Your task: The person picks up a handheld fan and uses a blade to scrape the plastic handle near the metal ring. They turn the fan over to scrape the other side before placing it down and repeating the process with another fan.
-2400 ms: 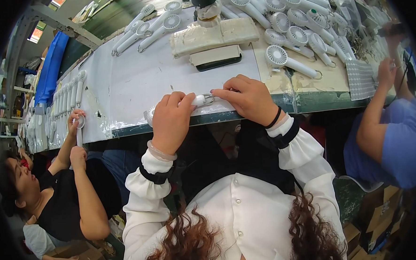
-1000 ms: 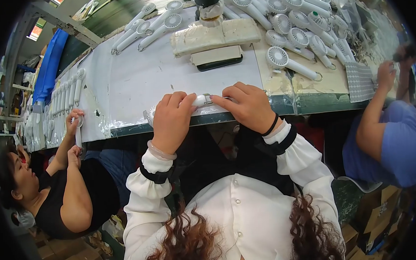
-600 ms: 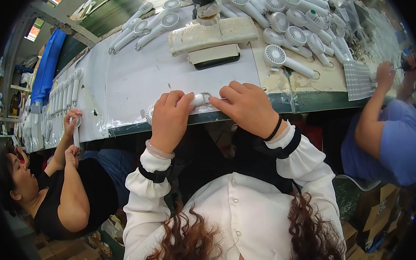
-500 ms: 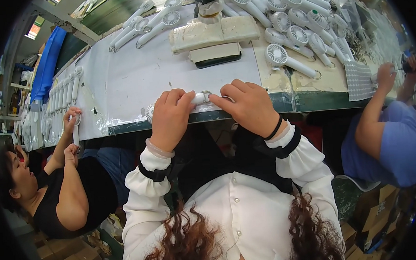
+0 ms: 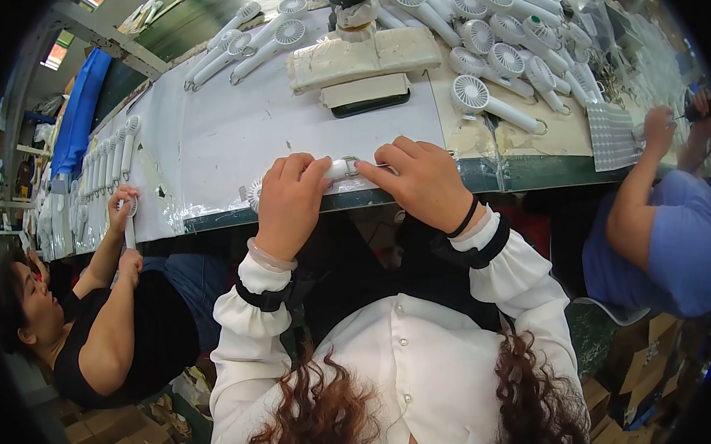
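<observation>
Handheld fan [image 5: 337, 171] in white plastic lay over the surface's [image 5: 227, 144] near edge, its handle gripped in the curled left hand [image 5: 290, 205], its ribbed head just left of that hand. The right hand's [image 5: 422, 182] thumb met the metal loop [image 5: 350, 159]; whether it pinched could not be told. It looked light, stiff, perhaps slippery; the rounded handle seemed a safer hold than the slotted grille. Beyond the right hand, similar fans [image 5: 508, 60] lay heaped.

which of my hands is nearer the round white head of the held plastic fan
Left. The left hand is directly beside the round white fan head; the right hand is farther right, by the silver metal ring.
</observation>
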Tool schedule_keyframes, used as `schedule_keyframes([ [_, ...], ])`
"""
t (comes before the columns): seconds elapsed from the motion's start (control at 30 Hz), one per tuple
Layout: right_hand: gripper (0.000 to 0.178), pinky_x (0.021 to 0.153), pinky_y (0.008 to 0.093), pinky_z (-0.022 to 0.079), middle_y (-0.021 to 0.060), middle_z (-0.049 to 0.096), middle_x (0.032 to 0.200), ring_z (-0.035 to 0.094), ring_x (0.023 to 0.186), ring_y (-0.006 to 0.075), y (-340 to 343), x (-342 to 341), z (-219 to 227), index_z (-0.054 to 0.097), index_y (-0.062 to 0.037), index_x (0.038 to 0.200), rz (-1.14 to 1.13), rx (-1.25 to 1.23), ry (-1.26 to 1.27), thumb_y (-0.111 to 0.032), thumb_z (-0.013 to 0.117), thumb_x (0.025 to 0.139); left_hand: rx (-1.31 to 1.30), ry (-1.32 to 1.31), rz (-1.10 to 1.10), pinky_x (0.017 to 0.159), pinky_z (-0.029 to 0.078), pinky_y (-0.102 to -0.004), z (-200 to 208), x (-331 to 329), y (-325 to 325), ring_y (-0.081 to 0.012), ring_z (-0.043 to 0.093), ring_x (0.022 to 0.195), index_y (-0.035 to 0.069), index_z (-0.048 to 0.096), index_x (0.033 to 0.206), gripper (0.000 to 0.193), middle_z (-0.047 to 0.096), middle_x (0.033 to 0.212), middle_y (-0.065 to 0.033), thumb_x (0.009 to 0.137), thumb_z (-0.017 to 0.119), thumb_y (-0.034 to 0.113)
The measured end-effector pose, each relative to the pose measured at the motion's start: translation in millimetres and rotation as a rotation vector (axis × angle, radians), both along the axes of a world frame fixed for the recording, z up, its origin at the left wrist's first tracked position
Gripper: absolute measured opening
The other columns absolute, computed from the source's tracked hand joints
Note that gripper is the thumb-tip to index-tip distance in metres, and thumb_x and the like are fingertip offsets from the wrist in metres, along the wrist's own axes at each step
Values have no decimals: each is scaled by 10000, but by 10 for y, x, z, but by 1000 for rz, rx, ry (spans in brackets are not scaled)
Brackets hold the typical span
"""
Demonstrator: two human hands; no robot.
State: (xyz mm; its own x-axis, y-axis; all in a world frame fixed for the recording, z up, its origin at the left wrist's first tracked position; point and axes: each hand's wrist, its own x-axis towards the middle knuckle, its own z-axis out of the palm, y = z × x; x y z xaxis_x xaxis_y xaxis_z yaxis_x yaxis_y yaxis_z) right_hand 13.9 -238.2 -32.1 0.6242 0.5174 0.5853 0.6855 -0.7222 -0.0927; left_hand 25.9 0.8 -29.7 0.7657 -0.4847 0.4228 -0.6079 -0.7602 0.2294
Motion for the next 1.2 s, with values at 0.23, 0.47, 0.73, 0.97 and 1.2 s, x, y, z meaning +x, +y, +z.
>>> schedule_keyframes([
  [0.23,341,650,302,502,-13,605,915,613,853,159,87,-87,55,710,-178,1119,-37,-63,0,-135,682,783,3,15,-4,829,490,-399,16,3,-3,-276,600,946,110,674,1124,303,636,1028,-65,829,740,110],
  [0.47,339,640,314,501,-3,608,881,613,817,173,98,-270,244,724,-183,1095,-64,-198,105,-94,685,771,-9,14,-24,831,490,-401,18,-4,13,-278,600,958,118,674,1107,301,641,1021,-59,815,747,107],
  [0.73,348,650,353,529,26,644,873,632,784,234,-258,53,61,734,-163,1067,-33,282,188,-18,712,752,25,31,-197,850,500,-402,147,9,52,-299,601,997,83,672,1101,304,653,1049,-77,807,747,98],
  [0.97,345,656,344,537,32,665,905,648,790,238,-138,-12,-27,734,-142,1067,4,250,170,-4,709,752,1,-3,-236,855,500,-397,82,-70,78,-280,625,993,97,682,1086,327,657,1035,-58,771,768,103],
  [1.2,373,632,333,531,26,668,910,648,768,219,-84,-220,-155,733,-135,1079,-15,293,140,2,699,734,-21,0,-213,857,490,-397,43,-93,89,-283,637,964,97,702,1070,306,657,1039,-69,773,775,94],
])
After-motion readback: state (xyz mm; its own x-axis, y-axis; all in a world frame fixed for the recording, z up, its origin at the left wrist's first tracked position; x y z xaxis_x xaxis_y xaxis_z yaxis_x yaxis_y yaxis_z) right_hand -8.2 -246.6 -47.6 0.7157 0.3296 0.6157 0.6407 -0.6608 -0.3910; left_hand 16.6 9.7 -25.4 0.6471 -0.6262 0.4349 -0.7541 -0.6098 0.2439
